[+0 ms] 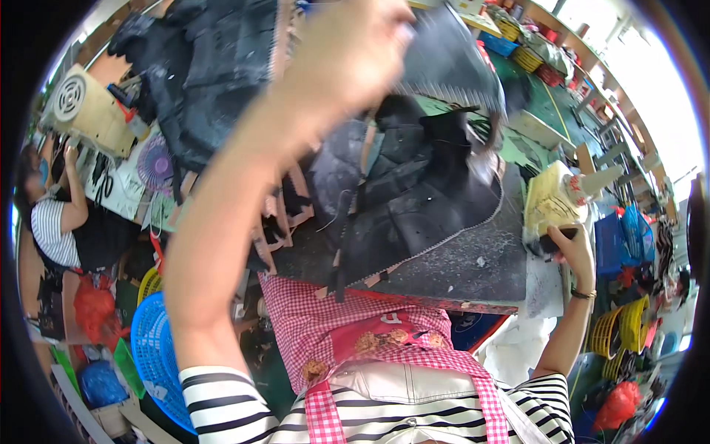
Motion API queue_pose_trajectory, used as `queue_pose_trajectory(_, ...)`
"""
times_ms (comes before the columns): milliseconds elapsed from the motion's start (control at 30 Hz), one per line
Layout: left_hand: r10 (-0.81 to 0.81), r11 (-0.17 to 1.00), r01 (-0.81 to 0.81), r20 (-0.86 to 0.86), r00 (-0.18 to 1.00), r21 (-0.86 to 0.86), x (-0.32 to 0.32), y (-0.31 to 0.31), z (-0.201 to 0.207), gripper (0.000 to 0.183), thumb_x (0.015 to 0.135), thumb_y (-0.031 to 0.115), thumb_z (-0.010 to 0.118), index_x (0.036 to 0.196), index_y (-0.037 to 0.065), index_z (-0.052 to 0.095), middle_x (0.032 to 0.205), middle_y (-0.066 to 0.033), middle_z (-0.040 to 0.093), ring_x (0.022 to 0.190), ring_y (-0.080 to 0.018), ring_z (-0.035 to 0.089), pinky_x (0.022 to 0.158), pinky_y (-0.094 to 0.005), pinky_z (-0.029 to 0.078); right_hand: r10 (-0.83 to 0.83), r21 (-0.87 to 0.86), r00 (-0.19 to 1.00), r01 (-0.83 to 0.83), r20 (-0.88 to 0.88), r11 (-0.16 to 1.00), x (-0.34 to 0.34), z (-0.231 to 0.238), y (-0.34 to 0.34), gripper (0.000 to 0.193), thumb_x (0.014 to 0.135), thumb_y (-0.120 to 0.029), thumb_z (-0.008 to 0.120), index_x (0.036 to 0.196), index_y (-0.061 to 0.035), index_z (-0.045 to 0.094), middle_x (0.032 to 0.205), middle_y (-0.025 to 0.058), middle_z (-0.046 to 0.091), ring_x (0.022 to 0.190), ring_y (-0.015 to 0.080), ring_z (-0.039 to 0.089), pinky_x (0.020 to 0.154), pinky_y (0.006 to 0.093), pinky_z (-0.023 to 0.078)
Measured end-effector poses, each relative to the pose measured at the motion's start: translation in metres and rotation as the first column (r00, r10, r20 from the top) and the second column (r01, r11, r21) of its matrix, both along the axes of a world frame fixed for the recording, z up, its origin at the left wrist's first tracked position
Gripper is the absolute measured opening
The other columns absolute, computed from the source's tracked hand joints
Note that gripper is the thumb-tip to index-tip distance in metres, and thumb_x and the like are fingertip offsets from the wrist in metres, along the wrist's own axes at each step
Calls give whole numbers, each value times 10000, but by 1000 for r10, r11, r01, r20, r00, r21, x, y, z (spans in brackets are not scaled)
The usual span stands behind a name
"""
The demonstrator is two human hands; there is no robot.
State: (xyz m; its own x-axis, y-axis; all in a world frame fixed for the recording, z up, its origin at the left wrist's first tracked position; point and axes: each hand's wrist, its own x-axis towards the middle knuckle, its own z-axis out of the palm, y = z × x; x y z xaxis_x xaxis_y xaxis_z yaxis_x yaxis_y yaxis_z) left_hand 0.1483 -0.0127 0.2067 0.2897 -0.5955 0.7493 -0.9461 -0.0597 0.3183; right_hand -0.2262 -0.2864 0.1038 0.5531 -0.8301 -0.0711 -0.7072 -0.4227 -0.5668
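Note:
My left hand [359, 55], smeared by motion, is raised at the top middle. Its fingers look closed at the edge of a lifted black leather-like piece [451, 63] with a toothed rim. Below it, more black panels [414, 229] with zigzag edges lie crumpled on the dark worktable [473, 270]. Over on the right, my right hand [577, 255] curls round a dark rounded part [549, 243] at the near end of a cream machine [553, 196]. Whether that part belongs to the machine, I cannot tell.
A large heap of black pieces [214, 66] covers the table's far left. Beyond stand another cream machine [92, 111] and a purple fan [155, 164], with a person [55, 214] at the far left. A blue basket [155, 355] is by my left elbow; yellow baskets [621, 329] stand right.

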Motion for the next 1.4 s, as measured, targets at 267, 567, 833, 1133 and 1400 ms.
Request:
queue_pose_trajectory(267,416,884,-451,-234,879,-121,38,108,-52,180,966,148,591,1063,-4,591,824,-69,695,743,-95,627,681,-295,479,-122,-221,955,185,270,958,-21,-16,-6,326,929,-295,650,815,7,693,575,-8,556,435,56,497,402,208,338)
queue_pose_trajectory(567,474,880,-462,131,871,-112,-82,7,-113,325,849,113,682,1146,19,589,1110,-162,610,1047,-350,585,912,-428,458,-66,-340,975,136,211,931,-17,-50,3,254,894,-232,682,882,21,697,619,104,614,571,126,583,575,299,461)
queue_pose_trajectory(833,185,933,-99,-227,956,346,-63,-94,-225,703,672,430,860,1127,-29,585,1107,-191,598,1068,-352,565,933,-438,444,-184,10,898,196,400,981,-45,-38,20,330,910,-188,633,634,-15,584,540,-37,501,405,31,413,385,228,300)
queue_pose_trajectory(1133,72,988,52,-733,676,145,-40,-122,-236,749,651,316,898,1188,-18,496,1034,-153,624,894,-214,610,800,-338,507,136,90,718,-268,682,959,133,-42,33,315,970,-263,614,858,20,697,619,5,600,495,66,557,463,206,411)
queue_pose_trajectory(1400,8,920,357,-918,397,162,-56,-77,-202,244,932,152,643,758,29,523,701,4,584,661,-51,561,572,-222,445,314,-54,777,-341,545,938,160,-61,45,236,919,-210,678,871,22,686,667,25,618,511,75,581,481,232,435)
